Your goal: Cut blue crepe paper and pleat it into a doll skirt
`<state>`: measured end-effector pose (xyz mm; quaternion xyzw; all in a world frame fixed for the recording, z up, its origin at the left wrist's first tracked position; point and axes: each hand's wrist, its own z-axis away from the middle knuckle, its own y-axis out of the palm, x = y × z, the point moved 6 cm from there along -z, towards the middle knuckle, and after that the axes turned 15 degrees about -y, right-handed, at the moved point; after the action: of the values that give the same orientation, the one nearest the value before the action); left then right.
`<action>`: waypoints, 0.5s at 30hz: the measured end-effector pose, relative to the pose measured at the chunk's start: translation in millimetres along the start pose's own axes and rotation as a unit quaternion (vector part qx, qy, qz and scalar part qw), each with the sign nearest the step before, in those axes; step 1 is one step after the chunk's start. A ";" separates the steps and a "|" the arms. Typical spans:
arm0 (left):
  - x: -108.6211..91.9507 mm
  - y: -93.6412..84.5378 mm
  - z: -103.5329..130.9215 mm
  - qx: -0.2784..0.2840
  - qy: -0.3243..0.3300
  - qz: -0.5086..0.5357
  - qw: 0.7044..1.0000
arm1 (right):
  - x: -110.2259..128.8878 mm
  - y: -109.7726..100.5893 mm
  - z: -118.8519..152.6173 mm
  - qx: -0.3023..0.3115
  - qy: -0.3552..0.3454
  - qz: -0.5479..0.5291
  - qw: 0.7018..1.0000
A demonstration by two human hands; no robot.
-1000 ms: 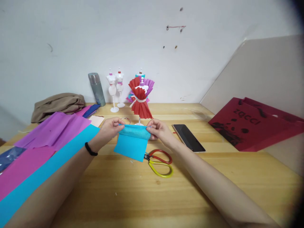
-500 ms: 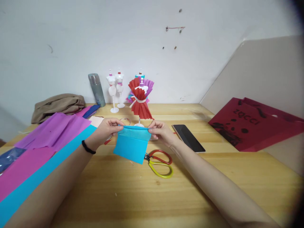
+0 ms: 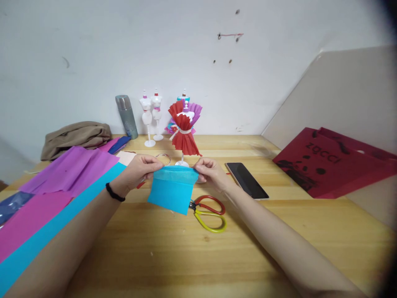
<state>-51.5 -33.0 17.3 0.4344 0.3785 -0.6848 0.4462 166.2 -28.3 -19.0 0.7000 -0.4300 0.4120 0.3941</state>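
Blue sheet (image 3: 172,192): had one top corner pinched in the left hand (image 3: 142,169), the other in the right hand (image 3: 210,173), held it up over the tabletop (image 3: 173,256), kinda covering part of the scissors (image 3: 207,212).

I'm holding the bright blue sheet (image 3: 172,193) a touch nearer the worktop's (image 3: 173,265) front edge than a second ago, and its top is now showing several thin layers between my fingertips. My left hand (image 3: 143,170), its black wristband (image 3: 114,192) included, is sitting further toward the worktop's left edge, and a red scrap (image 3: 141,185) is now showing beneath it.
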 end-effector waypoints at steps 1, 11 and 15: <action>-0.9 0.5 0.7 -0.009 -0.003 -0.003 1.000 | -0.3 -0.5 -0.4 -0.003 -0.002 0.021 1.000; -6.8 1.3 -1.0 -0.122 0.066 -0.069 0.988 | 2.4 -4.5 -2.9 -0.065 -0.064 0.181 0.979; -11.0 1.7 1.4 -0.170 0.135 -0.115 0.969 | 2.7 -6.2 -2.4 -0.061 -0.085 0.254 0.961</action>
<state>-47.7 -31.7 27.8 0.3937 0.5938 -0.5922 0.3765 172.1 -24.8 -16.8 0.5747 -0.6499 0.4109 0.2801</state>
